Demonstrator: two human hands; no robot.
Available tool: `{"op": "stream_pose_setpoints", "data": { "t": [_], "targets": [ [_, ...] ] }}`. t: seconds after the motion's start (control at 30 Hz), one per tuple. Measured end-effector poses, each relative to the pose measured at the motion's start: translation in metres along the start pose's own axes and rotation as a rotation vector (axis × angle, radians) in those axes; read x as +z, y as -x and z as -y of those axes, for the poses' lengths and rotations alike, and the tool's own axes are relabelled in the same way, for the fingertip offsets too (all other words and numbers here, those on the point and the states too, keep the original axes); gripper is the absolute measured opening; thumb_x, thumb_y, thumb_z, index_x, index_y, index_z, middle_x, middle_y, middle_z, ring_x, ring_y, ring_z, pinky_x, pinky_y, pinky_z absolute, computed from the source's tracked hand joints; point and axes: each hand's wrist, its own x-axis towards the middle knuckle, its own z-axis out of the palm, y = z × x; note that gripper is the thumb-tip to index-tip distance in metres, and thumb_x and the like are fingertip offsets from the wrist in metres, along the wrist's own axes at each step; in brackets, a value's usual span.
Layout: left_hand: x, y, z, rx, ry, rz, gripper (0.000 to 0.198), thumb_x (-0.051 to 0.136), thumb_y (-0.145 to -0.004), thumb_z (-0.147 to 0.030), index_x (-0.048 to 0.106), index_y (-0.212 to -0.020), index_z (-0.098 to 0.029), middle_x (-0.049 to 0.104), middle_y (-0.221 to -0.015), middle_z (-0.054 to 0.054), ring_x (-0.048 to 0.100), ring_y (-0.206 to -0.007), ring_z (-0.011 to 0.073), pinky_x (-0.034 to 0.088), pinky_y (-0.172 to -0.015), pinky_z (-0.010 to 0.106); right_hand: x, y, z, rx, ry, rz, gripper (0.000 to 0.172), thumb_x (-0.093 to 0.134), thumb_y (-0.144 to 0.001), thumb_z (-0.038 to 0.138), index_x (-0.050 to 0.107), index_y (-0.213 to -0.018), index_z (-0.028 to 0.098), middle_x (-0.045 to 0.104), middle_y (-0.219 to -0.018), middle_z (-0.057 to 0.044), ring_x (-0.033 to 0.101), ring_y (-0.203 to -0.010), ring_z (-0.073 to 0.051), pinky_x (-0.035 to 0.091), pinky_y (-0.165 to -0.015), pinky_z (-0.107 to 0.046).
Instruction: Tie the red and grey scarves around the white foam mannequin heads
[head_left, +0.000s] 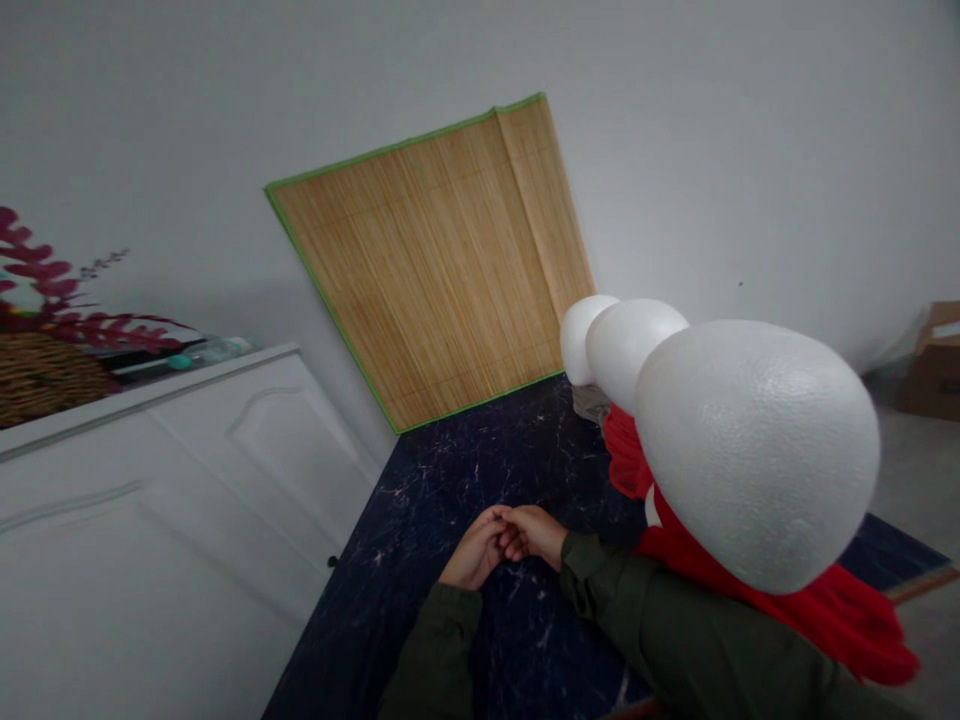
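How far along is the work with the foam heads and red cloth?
Done: red cloth lies under the nearest foam head. In hand: left hand and right hand meet at the fingers over the dark table; anything pinched is too small to see. Left: the farthest head shows no red.

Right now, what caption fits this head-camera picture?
Left hand and right hand meet over a dark marbled table beside three white foam heads.
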Motion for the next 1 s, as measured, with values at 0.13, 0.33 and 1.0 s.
{"op": "stream_pose_setpoints", "data": {
  "t": [0.13,0.33,1.0],
  "targets": [
    [0.0013,-0.0009,0.0010,0.008,-0.007,-0.003,0.016,0.056,-0.068,-0.017,0.050,-0.083,-0.016,0.045,-0.051,-0.004,0.044,-0.045,0.0103,0.036,-0.047,0.024,-0.0001,-0.0034,-0.0034,0.003,0.007,-0.017,0.033,0.036,-0.085,0.032,0.052,-0.065,0.011,0.052,-0.046,0.001,0.048,-0.036,-0.006,0.037,-0.038,-0.016],
    [0.0005,-0.0017,0.0023,0.000,-0.019,-0.026,0.020,0.054,-0.069,-0.014,0.048,-0.087,-0.016,0.047,-0.051,-0.004,0.043,-0.044,0.0096,0.036,-0.047,0.024,0.0007,-0.0056,-0.0045,0.007,0.044,-0.045,0.021,0.039,-0.077,0.012,0.050,-0.059,0.011,0.051,-0.044,0.001,0.047,-0.034,-0.006,0.038,-0.039,-0.016],
    [0.0016,-0.0002,0.0027,0.011,-0.039,-0.030,0.019,0.060,-0.067,-0.018,0.050,-0.084,-0.015,0.048,-0.050,-0.004,0.046,-0.043,0.0104,0.037,-0.047,0.024,0.0014,-0.0031,-0.0036,-0.010,0.106,-0.050,0.021,0.037,-0.071,0.007,0.048,-0.054,0.012,0.051,-0.041,0.001,0.046,-0.034,-0.007,0.037,-0.039,-0.017]
  ]
}}
